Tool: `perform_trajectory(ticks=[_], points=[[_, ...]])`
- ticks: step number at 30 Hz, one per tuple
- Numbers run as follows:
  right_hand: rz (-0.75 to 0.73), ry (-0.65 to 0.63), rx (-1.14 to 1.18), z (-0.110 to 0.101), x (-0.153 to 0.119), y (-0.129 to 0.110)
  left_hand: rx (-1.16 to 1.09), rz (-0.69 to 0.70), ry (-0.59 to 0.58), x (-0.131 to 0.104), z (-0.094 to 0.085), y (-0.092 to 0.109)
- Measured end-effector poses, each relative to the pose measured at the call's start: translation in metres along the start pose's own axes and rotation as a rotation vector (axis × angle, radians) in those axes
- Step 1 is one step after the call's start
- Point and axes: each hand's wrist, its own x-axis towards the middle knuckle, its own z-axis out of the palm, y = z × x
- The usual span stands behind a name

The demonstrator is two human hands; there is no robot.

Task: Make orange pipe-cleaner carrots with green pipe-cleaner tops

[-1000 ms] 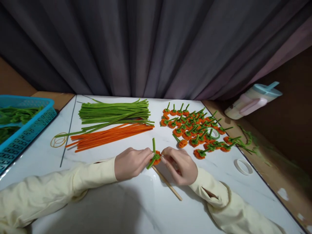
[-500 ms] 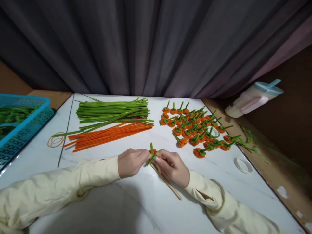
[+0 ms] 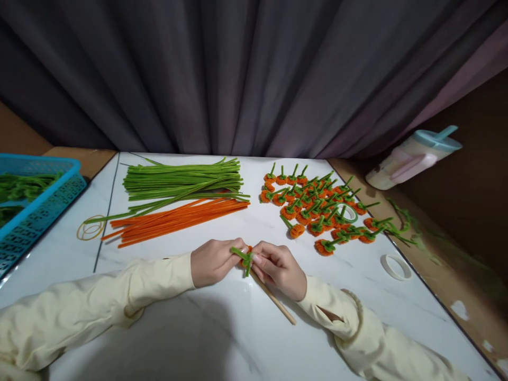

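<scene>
Between my hands is a small orange pipe-cleaner pumpkin with green pipe-cleaner pieces [image 3: 246, 258] on it. My left hand [image 3: 214, 261] pinches it from the left, fingertips partly hidden behind the green. From the right, my right hand [image 3: 280, 269] grips it with thumb and fingers. A thin wooden stick [image 3: 278, 304] slants down on the table below my right hand; its upper end is hidden by the fingers. Beyond my hands lie a bundle of green pipe cleaners [image 3: 182, 180] and a bundle of orange pipe cleaners [image 3: 178, 219].
Several finished orange pumpkins with green stems [image 3: 317, 201] stand at right, a tape roll [image 3: 347, 212] among them. Nearer is a white ring [image 3: 397, 267]. A blue basket [image 3: 47, 196] holds green pieces at left, near rubber bands [image 3: 91, 228]. A lidded cup [image 3: 413, 159] stands back right.
The green pieces on the small pumpkin have turned between my fingers: the one pointing up now leans left. My hands have barely shifted.
</scene>
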Motion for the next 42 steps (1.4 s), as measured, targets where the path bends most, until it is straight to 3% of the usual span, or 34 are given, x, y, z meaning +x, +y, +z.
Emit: perform_trajectory(ticks=[6, 13, 17, 22, 26, 30, 35, 38, 42], points=[[-0.037, 0.049, -0.177, 0.002, 0.000, 0.001, 0.281, 0.108, 0.013, -0.004, 0.008, -0.004], [-0.037, 0.065, -0.288, 0.004, 0.001, -0.001, 0.267, 0.149, 0.004, -0.005, 0.009, -0.007], [-0.035, 0.067, -0.164, 0.004, 0.002, 0.003, 0.024, 0.023, 0.025, 0.000, 0.003, -0.006], [-0.022, 0.169, 0.023, 0.002, 0.005, 0.003, -0.571, -0.265, 0.083, 0.008, 0.000, -0.009], [0.091, 0.076, 0.230, -0.002, 0.009, -0.002, -0.869, -0.316, 0.050, 0.008, 0.004, -0.012], [0.116, -0.030, 0.355, -0.003, 0.012, -0.003, -0.593, -0.244, 0.078, 0.006, 0.003, -0.008], [0.117, 0.003, 0.385, -0.003, 0.012, -0.003, -0.157, -0.158, 0.245, 0.003, -0.002, -0.001], [0.107, 0.039, 0.407, -0.003, 0.012, -0.002, -0.119, -0.163, 0.297, 0.002, -0.002, 0.000], [0.109, 0.042, 0.403, -0.002, 0.012, 0.000, -0.150, -0.167, 0.258, 0.001, -0.001, 0.001]])
